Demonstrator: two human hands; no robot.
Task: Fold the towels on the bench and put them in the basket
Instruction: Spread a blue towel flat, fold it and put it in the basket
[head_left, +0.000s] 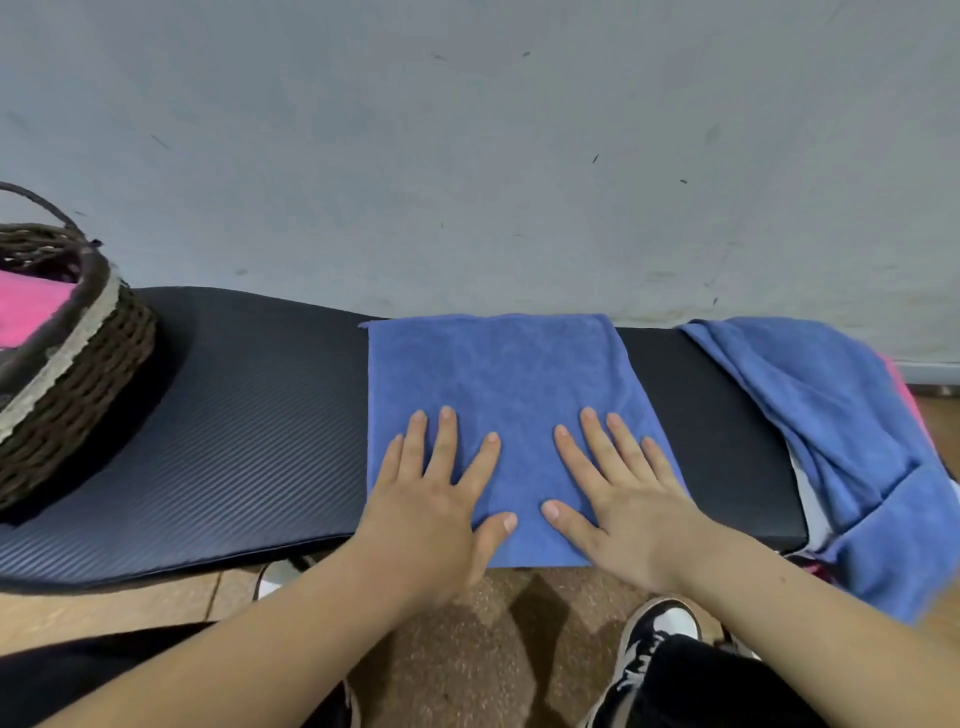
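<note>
Flattening of a blue towel (493, 374) at the middle of the bench (234, 415), spread across the bench's whole depth, its near hem just over the bench's front edge; the left hand (431, 499) and right hand (618, 504) lay flat side by side on the half nearest that edge, fingers straight and splayed, gripping nothing, apparently to press out creases and pin the cloth for a fold; whether the cloth was already doubled could not be told. The basket (78, 374) stood on the bench's left end, within reach for the drop, a pink towel (31, 306) already inside; a heap of unfolded towels (831, 415), blue over pink, draped off the bench's right end, presumably the waiting pile.
</note>
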